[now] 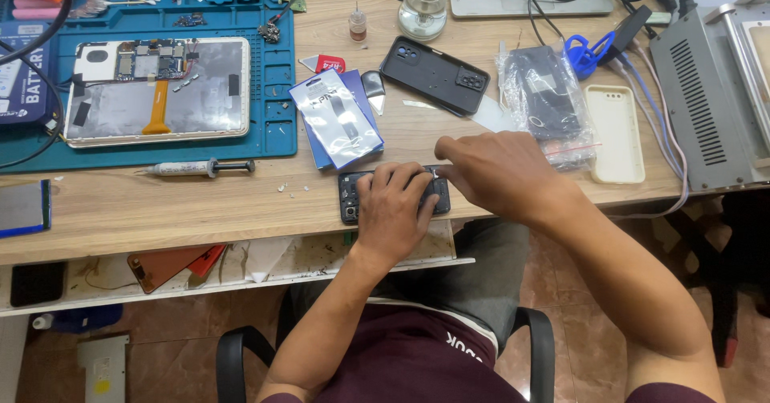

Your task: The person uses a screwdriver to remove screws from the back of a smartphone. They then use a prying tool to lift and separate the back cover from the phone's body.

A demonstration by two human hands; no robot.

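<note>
My left hand [393,209] lies flat on a dark opened phone [350,194] at the front edge of the wooden desk [200,206], pressing it down. My right hand [496,170] reaches in from the right with its fingertips pinched at the phone's upper right end; whatever small thing they grip is hidden. Most of the phone is covered by both hands.
A blue repair mat [277,82] holds an opened tablet [156,90]. Nearby lie a syringe [196,167], plastic packets [337,118], a black phone case [433,74], a bagged black part [545,90], a cream case [616,133], a glass bottle [423,6] and a grey machine [714,90].
</note>
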